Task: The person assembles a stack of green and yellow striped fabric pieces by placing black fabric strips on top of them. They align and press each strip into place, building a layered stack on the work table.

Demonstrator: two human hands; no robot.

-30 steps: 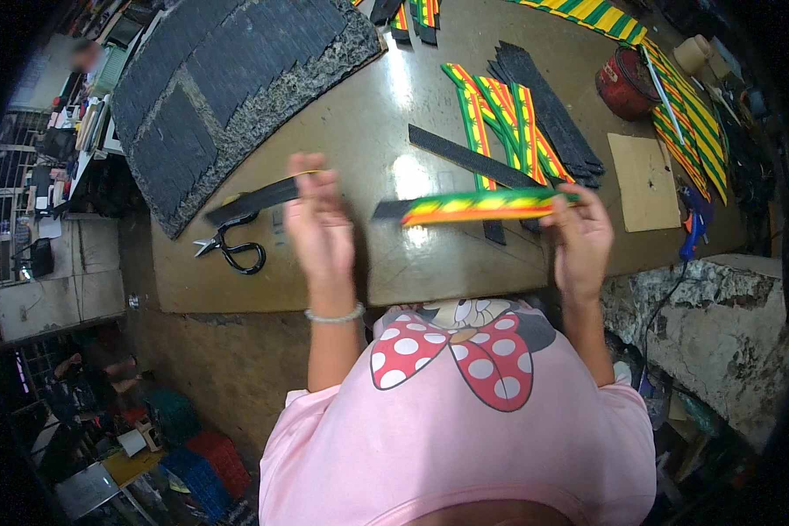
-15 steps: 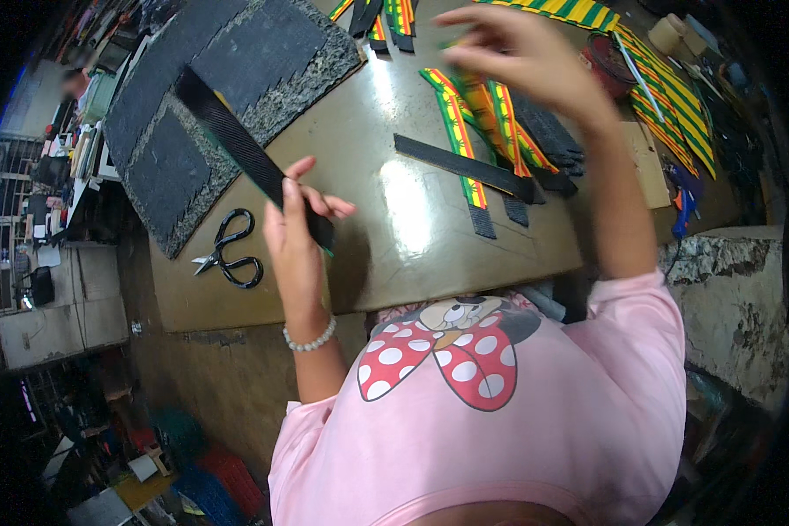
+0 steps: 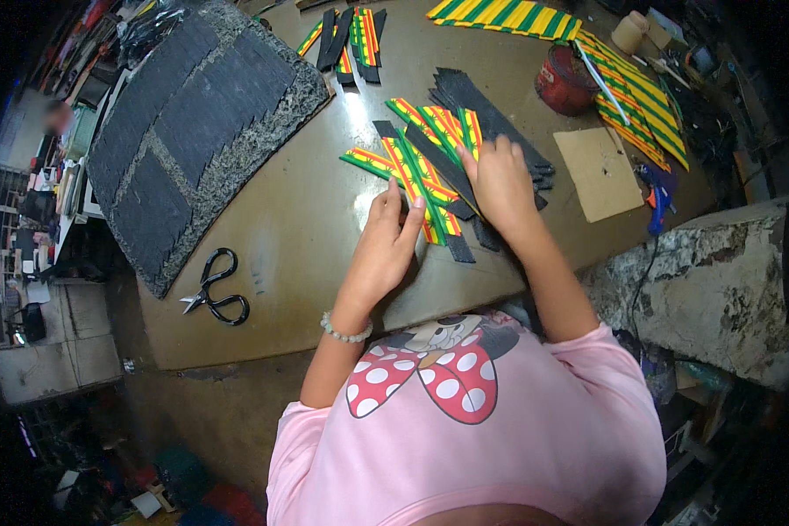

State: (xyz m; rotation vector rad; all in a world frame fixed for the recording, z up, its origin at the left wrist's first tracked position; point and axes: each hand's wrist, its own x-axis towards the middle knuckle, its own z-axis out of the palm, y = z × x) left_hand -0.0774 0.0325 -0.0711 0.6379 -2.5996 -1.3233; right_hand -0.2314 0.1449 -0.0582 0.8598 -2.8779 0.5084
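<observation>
A loose pile of flat striped strips (image 3: 406, 162) lies on the middle of the brown, shiny table (image 3: 316, 219), between the two hands. The strips I can make out run lengthwise in green, yellow and red, with small dark marks on the yellow. They cross one another at several angles, and plain black lengths and black ends show among them.

The person's left hand (image 3: 383, 250) is at the pile's near left side, fingertips and thumb against the strips. Thumb and forefinger stand a little apart; from my view I cannot tell whether anything is pinched between them. The right hand (image 3: 501, 186) lies palm down over the pile's right side, fingers bent; its underside is hidden from me, so I cannot tell its grip either.

Just beyond, to the right, is a stack of black strips (image 3: 491, 110). To the left lie black-handled scissors (image 3: 215, 289), with their rings spread, near a large dark slab (image 3: 228, 88). A red tin (image 3: 563, 83) stands at the far right.

Half a second ago I saw the left hand holding a black-faced strip well left of the pile, and the right hand raised and blurred over the pile's far side. Now both are down at the pile, which spreads further left.
</observation>
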